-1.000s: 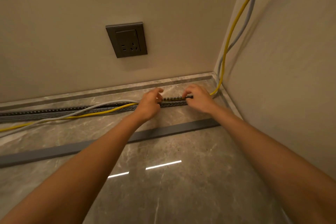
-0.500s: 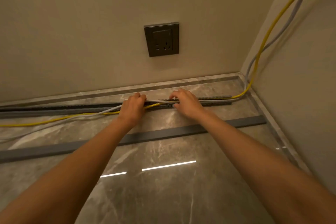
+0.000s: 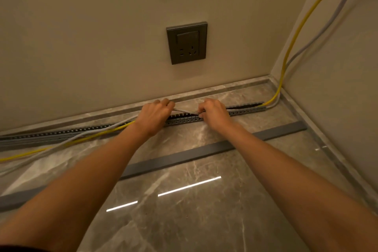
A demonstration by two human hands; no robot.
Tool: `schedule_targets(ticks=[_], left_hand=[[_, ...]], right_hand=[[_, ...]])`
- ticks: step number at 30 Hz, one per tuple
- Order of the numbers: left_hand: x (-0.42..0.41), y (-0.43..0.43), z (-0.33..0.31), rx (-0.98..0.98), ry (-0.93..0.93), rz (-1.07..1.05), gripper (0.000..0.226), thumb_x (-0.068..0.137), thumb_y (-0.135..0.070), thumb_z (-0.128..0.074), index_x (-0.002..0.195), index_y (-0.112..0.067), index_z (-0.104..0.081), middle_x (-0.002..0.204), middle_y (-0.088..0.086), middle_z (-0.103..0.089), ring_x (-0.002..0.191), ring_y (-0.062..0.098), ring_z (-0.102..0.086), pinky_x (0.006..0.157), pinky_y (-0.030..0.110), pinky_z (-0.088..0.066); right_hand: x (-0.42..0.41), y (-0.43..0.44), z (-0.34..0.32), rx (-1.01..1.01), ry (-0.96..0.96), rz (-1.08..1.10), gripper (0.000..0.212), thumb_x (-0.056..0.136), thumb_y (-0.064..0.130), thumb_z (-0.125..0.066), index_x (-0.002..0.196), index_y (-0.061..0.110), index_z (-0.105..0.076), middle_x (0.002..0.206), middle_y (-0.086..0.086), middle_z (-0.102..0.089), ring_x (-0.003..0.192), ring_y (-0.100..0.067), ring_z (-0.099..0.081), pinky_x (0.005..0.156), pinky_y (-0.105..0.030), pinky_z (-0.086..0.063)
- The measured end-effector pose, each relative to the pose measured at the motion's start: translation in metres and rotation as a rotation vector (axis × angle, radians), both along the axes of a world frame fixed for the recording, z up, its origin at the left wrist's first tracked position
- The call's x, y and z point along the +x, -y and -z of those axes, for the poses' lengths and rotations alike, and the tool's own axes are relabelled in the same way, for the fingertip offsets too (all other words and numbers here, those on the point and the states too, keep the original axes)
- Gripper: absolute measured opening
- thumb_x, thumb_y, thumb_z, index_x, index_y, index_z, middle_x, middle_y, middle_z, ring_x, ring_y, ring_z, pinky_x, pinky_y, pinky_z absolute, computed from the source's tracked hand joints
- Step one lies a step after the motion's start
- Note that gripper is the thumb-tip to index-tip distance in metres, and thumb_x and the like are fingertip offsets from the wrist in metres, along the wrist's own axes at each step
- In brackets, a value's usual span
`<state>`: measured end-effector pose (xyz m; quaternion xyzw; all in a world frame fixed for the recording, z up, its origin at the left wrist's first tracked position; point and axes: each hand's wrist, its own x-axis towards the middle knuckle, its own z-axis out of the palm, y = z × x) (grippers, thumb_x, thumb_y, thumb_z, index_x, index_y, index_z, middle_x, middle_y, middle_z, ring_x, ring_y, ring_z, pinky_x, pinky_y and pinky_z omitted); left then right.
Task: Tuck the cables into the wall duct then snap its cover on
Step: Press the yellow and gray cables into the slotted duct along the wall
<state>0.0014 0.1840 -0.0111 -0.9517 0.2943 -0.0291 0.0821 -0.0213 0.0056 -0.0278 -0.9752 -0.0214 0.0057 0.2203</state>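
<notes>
A slotted grey duct (image 3: 182, 120) runs along the floor by the back wall. A yellow cable (image 3: 294, 32) and a grey cable (image 3: 327, 26) come down the right corner and enter the duct's right end. My left hand (image 3: 155, 115) and my right hand (image 3: 213, 111) each pinch the grey cable, which stretches between them just above the duct. Left of my left hand both cables lie outside the duct, trailing over the floor. The flat grey cover strip (image 3: 204, 150) lies loose on the floor, nearer to me than the duct.
A dark wall socket (image 3: 186, 42) sits on the back wall above my hands. A stone skirting (image 3: 225, 88) lines the wall's foot. The right wall (image 3: 337, 98) closes the corner. The polished floor (image 3: 194, 210) reflects ceiling lights.
Both hands have shifted left along the duct, away from the corner, and now hold the grey cable taut between them. More cable lies in the duct on the right.
</notes>
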Motion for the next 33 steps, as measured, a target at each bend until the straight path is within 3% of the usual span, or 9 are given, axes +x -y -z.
schedule_targets(ticks=[3,7,14,16,18,20,33], left_hand=[[-0.002,-0.003,0.004,0.018,0.065,0.093,0.029,0.05,0.009,-0.083,0.07,-0.001,-0.064,0.067,0.018,-0.066,0.056,0.036,-0.064,0.034,0.033,-0.048],[-0.005,-0.009,0.012,0.014,0.032,0.14,0.036,0.041,0.003,-0.09,0.063,-0.005,-0.063,0.056,0.013,-0.063,0.044,0.03,-0.06,0.034,0.027,-0.045],[-0.01,-0.008,0.015,0.035,0.064,0.158,0.033,0.033,-0.001,-0.093,0.051,-0.006,-0.066,0.05,0.009,-0.061,0.04,0.024,-0.06,0.031,0.022,-0.043],[-0.013,-0.002,0.01,0.09,0.08,0.116,0.028,0.043,-0.002,-0.092,0.058,-0.003,-0.068,0.059,0.011,-0.065,0.05,0.026,-0.064,0.038,0.026,-0.047],[-0.016,0.007,0.005,0.101,0.013,0.046,0.014,0.079,-0.003,-0.07,0.092,0.002,-0.067,0.095,0.017,-0.066,0.087,0.031,-0.065,0.066,0.035,-0.053],[-0.012,0.016,0.005,0.119,-0.034,-0.037,0.022,0.095,-0.004,-0.047,0.117,-0.001,-0.052,0.12,0.017,-0.058,0.11,0.033,-0.056,0.085,0.037,-0.048],[-0.015,0.031,-0.001,0.3,0.017,0.026,0.027,0.099,-0.008,-0.038,0.123,-0.005,-0.05,0.125,0.015,-0.056,0.115,0.031,-0.055,0.088,0.037,-0.048]], right_hand=[[-0.001,0.0,0.002,-0.005,0.004,0.005,0.021,0.091,0.004,-0.055,0.104,0.0,-0.07,0.114,-0.02,-0.062,0.107,-0.034,-0.056,0.088,-0.035,-0.046],[-0.004,-0.001,0.005,-0.025,0.027,-0.008,0.02,0.091,0.004,-0.055,0.104,0.0,-0.069,0.113,-0.018,-0.061,0.106,-0.032,-0.056,0.084,-0.031,-0.045],[0.0,-0.002,0.005,0.043,-0.009,0.107,0.014,0.087,0.011,-0.064,0.098,0.003,-0.066,0.113,-0.014,-0.065,0.107,-0.03,-0.058,0.094,-0.037,-0.044],[0.002,-0.001,0.006,0.05,-0.01,0.123,0.014,0.087,0.011,-0.065,0.099,0.004,-0.066,0.114,-0.014,-0.065,0.108,-0.031,-0.057,0.094,-0.037,-0.043],[0.001,-0.001,0.007,0.055,-0.005,0.135,0.015,0.087,0.012,-0.065,0.1,0.004,-0.066,0.114,-0.013,-0.065,0.109,-0.03,-0.057,0.095,-0.037,-0.043],[0.001,-0.001,0.007,0.063,0.004,0.139,0.015,0.087,0.011,-0.065,0.1,0.004,-0.065,0.113,-0.013,-0.066,0.109,-0.029,-0.057,0.096,-0.038,-0.042],[-0.01,0.006,0.015,-0.079,0.117,-0.076,0.017,0.09,-0.003,-0.052,0.1,-0.006,-0.065,0.108,-0.022,-0.062,0.1,-0.036,-0.058,0.084,-0.039,-0.046]])
